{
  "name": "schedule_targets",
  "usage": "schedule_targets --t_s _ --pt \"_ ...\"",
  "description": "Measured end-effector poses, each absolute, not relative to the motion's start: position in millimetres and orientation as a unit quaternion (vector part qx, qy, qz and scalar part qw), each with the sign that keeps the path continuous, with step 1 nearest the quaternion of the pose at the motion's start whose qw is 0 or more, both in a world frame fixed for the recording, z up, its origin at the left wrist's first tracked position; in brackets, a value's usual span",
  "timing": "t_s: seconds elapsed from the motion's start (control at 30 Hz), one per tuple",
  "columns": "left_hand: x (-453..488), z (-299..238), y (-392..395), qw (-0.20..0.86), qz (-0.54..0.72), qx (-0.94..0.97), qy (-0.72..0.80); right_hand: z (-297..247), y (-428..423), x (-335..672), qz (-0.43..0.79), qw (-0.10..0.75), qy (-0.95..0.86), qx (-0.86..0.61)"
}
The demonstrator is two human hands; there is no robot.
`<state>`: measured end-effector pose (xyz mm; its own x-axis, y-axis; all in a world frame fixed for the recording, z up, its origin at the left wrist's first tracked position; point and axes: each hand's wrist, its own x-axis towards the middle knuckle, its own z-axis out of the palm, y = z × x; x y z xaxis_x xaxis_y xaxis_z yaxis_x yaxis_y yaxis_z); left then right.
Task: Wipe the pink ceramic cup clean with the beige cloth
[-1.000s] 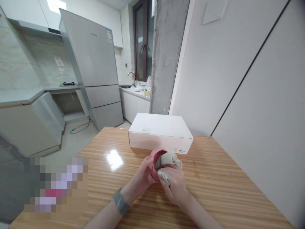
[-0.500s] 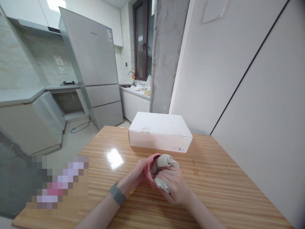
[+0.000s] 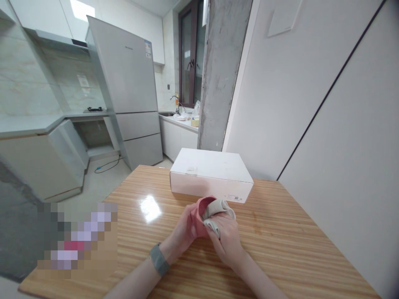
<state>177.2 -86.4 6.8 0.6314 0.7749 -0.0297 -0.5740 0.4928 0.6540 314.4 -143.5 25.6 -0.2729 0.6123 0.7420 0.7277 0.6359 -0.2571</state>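
Observation:
Over the middle of the wooden table (image 3: 280, 249), both my hands work a small bundle of cloth. My left hand (image 3: 183, 228) is closed round a pink piece of fabric (image 3: 199, 212). My right hand (image 3: 226, 238) has its fingers curled over a rolled grey-beige piece of cloth (image 3: 216, 206) that sits inside the pink one. A grey band (image 3: 158, 259) is on my left wrist. The bundle hovers just in front of a closed white cardboard box (image 3: 212, 174).
The white box lies at the table's far edge near a concrete pillar (image 3: 218, 74). A white wall runs along the right. A fridge (image 3: 127, 83) and kitchen counters stand at the back left. A blurred patch (image 3: 77, 238) covers the table's left corner.
The bundle has risen slightly toward the box, and the pink fabric has been pulled further over the grey roll, so less grey shows.

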Motion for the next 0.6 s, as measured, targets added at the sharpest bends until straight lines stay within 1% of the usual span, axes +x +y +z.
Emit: schedule_targets --t_s 0.13,0.33,0.47,0.6 --pt "177.2 6.0 -84.9 0.87 0.354 0.292 0.178 29.7 -145.6 319.5 -0.065 0.425 -0.82 -0.378" --pt "167.6 5.7 -79.5 0.876 0.257 0.344 0.219 31.5 -148.4 325.8 -0.036 0.435 -0.841 -0.319" --pt "168.4 4.6 -76.9 0.849 0.318 0.35 0.236 31.1 -147.0 328.1 -0.035 0.414 -0.849 -0.327" --pt "170.7 14.4 -81.9 0.835 0.348 0.372 0.208 28.2 -142.8 328.0 -0.054 0.383 -0.843 -0.373"
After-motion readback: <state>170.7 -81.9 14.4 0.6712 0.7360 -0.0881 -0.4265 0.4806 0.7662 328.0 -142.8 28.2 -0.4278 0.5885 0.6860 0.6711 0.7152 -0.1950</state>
